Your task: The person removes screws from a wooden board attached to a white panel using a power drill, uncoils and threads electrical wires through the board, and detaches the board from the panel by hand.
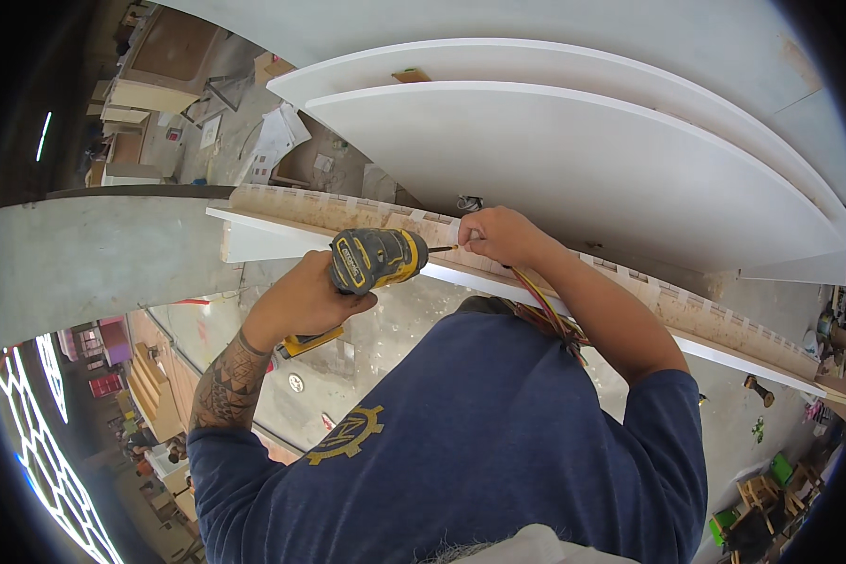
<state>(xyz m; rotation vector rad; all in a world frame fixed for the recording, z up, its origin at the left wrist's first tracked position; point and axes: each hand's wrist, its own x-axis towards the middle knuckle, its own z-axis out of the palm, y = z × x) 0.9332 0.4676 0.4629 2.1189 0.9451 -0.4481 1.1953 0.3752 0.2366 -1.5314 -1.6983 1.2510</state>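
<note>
A yellow and black cordless drill [378, 258] is gripped in my left hand [301, 296], its body pointing right. From its nose a thin dark bit [440, 249] reaches toward my right hand [503, 235]. The fingers of that hand are pinched together at the bit's tip, over a long narrow board [639, 282] with a raw wood-coloured face and a white edge. Whatever small thing those fingers hold is too small to make out. Below my right wrist hangs a bundle of coloured wires [547, 315], close to my shirt.
Large white curved panels [573, 155] stand beyond the board. A pale wall [85, 268] is at left. Papers [277, 136] and wooden furniture [164, 56] lie farther back. A dark-handled tool [759, 390] rests on the floor at right, near green and wooden chairs [771, 489].
</note>
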